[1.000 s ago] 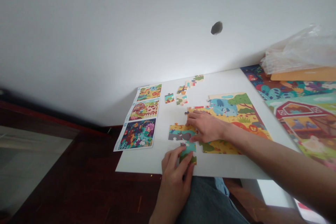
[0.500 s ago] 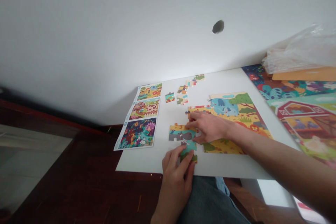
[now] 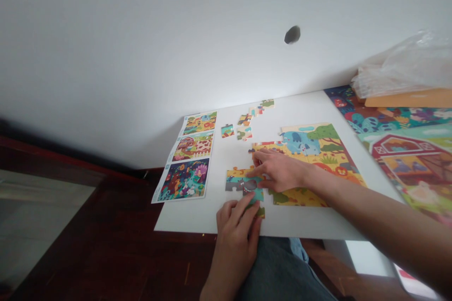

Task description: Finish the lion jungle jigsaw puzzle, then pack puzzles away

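Left hand (image 3: pixel 236 240) has crept up over teal puzzle piece (image 3: pixel 257 196), grip closed on it, right hand (image 3: pixel 278 171) open, touching yellow puzzle section (image 3: pixel 268 149) at 11 o'clock, white desk (image 3: pixel 190 218) beneath.

Puzzle (image 3: pixel 310 150) on table (image 3: pixel 190 218), ref sheet (image 3: pixel 185 179) L, loose pcs (image 3: pixel 245 127) behind

Gap along white tabletop (image 3: pixel 187 218) between picture sheet (image 3: pixel 183 179) and left hand (image 3: pixel 235 240), right hand (image 3: pixel 280 172) over jigsaw puzzle (image 3: pixel 310 148)

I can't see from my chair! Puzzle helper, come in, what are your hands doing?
Left hand on teal puzzle piece. Right hand on yellow puzzle pieces. Loose pieces farther up the white table, not touching either hand.
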